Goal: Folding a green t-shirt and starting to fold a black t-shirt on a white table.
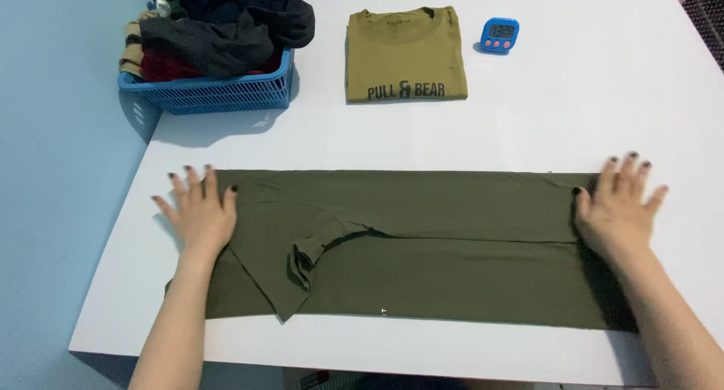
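Fingers spread flat, my left hand [200, 213] and right hand [618, 205] pinned the olive shirt [437, 243]. I judged its folded sleeve [313, 247] might bunch if either hand dragged sideways.

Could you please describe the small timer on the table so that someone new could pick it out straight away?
Start at the white table and look to its far side, where a folded mustard shirt lies. Just right of that shirt stands the timer. It is the only small hard object there: blue, squarish, with a dark display and pink buttons.
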